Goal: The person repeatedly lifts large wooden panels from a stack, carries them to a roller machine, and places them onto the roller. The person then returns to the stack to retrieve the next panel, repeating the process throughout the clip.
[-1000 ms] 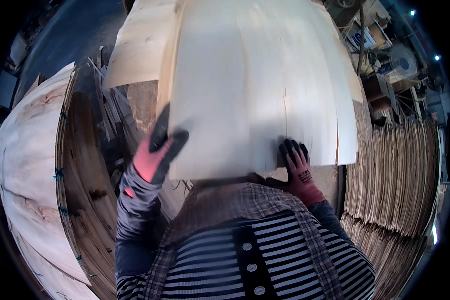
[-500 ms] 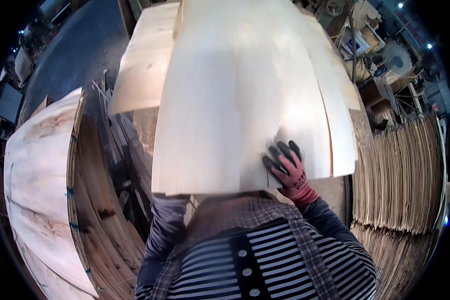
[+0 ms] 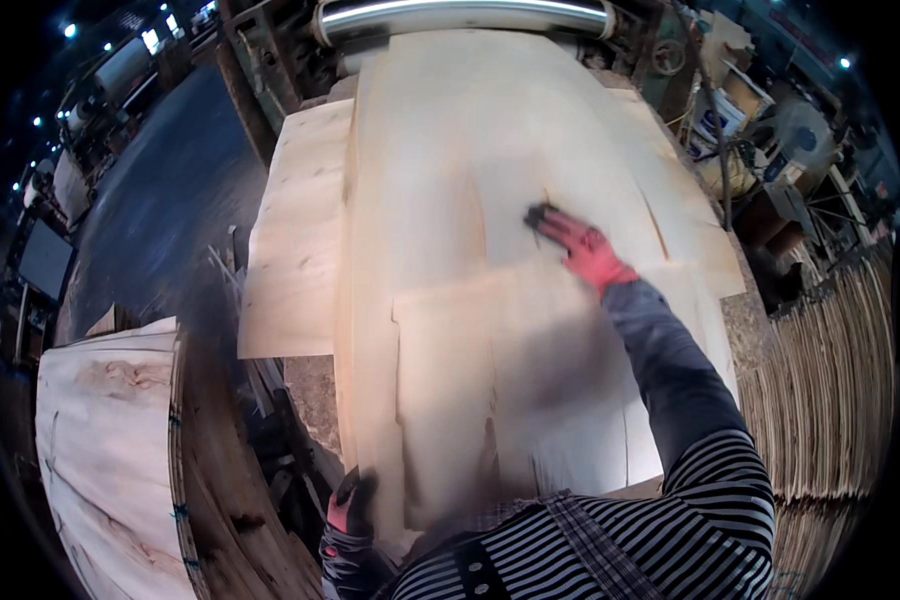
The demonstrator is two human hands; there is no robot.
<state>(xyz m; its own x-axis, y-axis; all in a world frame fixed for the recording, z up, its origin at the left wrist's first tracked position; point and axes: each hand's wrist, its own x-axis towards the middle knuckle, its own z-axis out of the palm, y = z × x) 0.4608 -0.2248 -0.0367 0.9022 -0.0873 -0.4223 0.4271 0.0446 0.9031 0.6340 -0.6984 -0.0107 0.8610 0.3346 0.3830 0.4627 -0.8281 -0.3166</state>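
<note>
Right hand [image 3: 580,245] outstretched, flat on veneer sheet [image 3: 450,200]

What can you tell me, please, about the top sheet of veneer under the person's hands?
The top veneer sheet is thin, pale wood with faint lengthwise grain and short splits at its near edge. It lies flat on a stack of longer, similar sheets that runs toward a metal roller. The right hand, in a red glove, presses just past its far edge; the left hand grips the stack's near left edge.

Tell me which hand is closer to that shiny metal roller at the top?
Right. The right hand lies flat mid-sheet, well up toward the metal roller; the left hand grips the veneer's near edge, farthest from it.
</note>
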